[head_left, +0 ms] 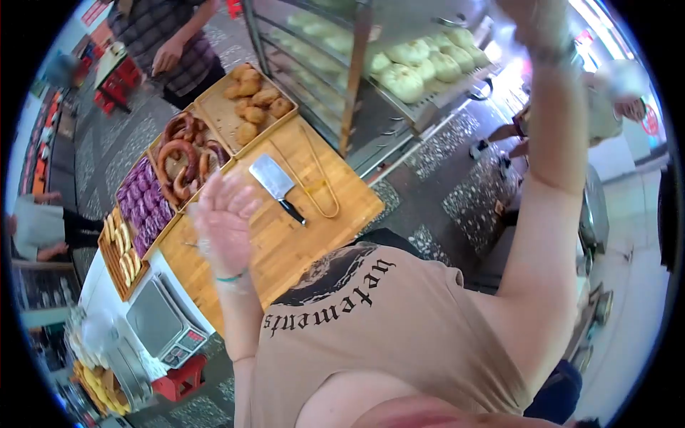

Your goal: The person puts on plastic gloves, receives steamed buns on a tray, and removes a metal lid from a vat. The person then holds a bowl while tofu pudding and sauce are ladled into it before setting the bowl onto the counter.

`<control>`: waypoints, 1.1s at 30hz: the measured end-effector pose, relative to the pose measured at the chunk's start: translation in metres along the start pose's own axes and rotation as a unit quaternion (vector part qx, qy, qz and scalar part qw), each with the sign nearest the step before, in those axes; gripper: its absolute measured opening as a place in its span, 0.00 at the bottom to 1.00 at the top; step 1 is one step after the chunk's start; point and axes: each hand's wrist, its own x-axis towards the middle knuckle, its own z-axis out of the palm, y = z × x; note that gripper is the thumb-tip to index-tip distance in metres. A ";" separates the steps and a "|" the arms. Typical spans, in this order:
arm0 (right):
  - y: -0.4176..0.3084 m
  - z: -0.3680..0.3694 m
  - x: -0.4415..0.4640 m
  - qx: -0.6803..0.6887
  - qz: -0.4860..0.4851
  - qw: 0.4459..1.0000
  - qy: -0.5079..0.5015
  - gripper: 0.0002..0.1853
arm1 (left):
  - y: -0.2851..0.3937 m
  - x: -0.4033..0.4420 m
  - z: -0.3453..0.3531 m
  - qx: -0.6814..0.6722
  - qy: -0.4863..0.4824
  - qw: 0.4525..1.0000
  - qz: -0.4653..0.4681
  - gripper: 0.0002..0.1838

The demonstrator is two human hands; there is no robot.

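My left hand (225, 214) is raised over the wooden cutting board (342, 192), palm showing and fingers stretched out, with nothing in it. It seems covered by a thin clear glove, with a teal band at the wrist. Right of it on the board lie a cleaver (272, 177) with a black handle and a pair of metal tongs (318, 187). My right hand (531, 28) reaches up to the top edge, beside the glass cabinet of steamed buns (401, 83). Motion blurs its fingers and the frame cuts it off.
Trays beyond the board hold fried round pastries (250, 100), sausages (178, 157), purple twisted pieces (144, 203) and pale sticks (124, 246). A scale (164, 324) stands on the left above a red stool (182, 378). People stand across the counter (157, 43), far left and right.
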 end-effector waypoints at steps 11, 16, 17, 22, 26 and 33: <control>-0.079 0.071 -0.154 0.096 0.136 0.975 -0.149 0.17 | -0.047 -0.007 0.016 -0.134 0.078 0.952 -0.265 0.33; -0.035 0.075 -0.247 -0.003 0.294 0.904 -0.310 0.13 | -0.060 -0.008 0.018 -0.132 0.087 0.955 -0.252 0.32; -0.038 0.077 -0.257 -0.022 0.244 0.950 -0.194 0.11 | -0.060 -0.009 0.021 -0.120 0.091 0.957 -0.248 0.33; -0.047 0.056 -0.248 0.000 0.246 0.962 -0.116 0.18 | -0.064 -0.011 0.017 -0.112 0.067 0.963 -0.235 0.33; 0.023 0.030 -0.230 0.162 0.540 0.805 -0.187 0.22 | -0.066 -0.007 0.021 -0.078 0.085 0.965 -0.235 0.30; 0.080 0.094 -0.174 0.093 0.672 0.593 -0.433 0.27 | -0.083 0.035 0.055 -0.032 0.067 0.956 -0.283 0.22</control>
